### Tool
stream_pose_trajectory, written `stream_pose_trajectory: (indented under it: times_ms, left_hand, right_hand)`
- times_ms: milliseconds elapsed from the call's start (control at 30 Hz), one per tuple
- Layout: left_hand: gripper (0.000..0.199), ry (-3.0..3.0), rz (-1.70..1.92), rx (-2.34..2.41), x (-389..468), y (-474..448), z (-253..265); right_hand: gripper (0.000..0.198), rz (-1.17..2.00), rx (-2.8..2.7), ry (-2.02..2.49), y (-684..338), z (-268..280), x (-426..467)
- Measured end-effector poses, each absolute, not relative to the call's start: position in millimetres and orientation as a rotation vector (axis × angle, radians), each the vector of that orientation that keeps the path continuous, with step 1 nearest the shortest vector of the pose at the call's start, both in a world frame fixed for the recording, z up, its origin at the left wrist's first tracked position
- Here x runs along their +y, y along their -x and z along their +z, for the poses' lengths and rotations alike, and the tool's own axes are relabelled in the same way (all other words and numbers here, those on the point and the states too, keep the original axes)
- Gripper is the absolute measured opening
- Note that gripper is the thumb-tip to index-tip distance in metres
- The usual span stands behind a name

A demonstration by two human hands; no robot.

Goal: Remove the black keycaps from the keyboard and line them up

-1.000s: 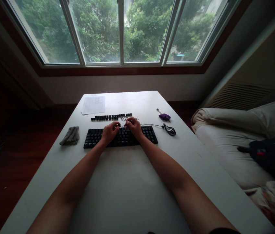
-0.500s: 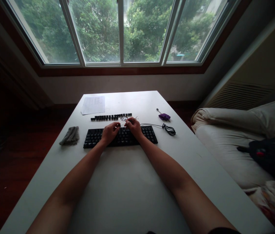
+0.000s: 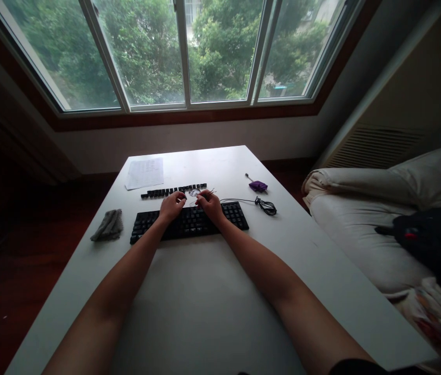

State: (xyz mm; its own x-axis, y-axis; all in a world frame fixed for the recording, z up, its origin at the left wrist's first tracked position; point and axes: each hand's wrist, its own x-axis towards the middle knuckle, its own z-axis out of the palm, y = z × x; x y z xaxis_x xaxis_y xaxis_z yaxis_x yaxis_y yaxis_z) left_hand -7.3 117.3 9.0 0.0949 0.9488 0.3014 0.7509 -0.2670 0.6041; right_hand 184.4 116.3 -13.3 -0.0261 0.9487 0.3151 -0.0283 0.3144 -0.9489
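Note:
A black keyboard [image 3: 236,216] lies across the white table, partly covered by both my hands. My right hand [image 3: 210,205] is over its back edge, fingers pinched on a thin wire keycap puller [image 3: 213,191] whose wires stick out on both sides. Just left of it, my left hand [image 3: 172,207] is closed at the fingertips around a small dark piece that looks like a keycap [image 3: 184,197]. Behind the keyboard, loose black keycaps [image 3: 161,192] stand in a row. A small clear, shiny item [image 3: 194,192] lies between the row and my right fingers.
A grey cloth [image 3: 108,225] lies left of the keyboard, and a printed sheet [image 3: 145,173] at the back left. To the right are a coiled black cable [image 3: 266,206] and a purple pouch-like item [image 3: 258,186] beside a small brush-like stick. A sofa [image 3: 345,208] stands right of the table.
The view has shifted slightly. My left hand has moved a little back and away from my right hand, toward the keycap row. My right hand still pinches the wire tool.

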Motion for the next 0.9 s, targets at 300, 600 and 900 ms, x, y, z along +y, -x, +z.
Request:
stream_pose_trajectory:
  times_ms: [300, 600, 900]
  left_hand:
    - [0.019, -2.369, 0.759, 1.894, 165, -3, 6]
    - [0.020, -2.442, 0.600, 1.957, 183, -15, -1]
    - [0.020, -2.412, 0.622, 1.970, 188, -13, -7]
  right_hand:
    - [0.023, 1.011, -1.326, 0.973, -186, -11, 116]
    - [0.021, 1.007, -1.336, 0.964, -187, -13, 116]
    - [0.020, 1.012, -1.333, 0.967, -185, -12, 116]
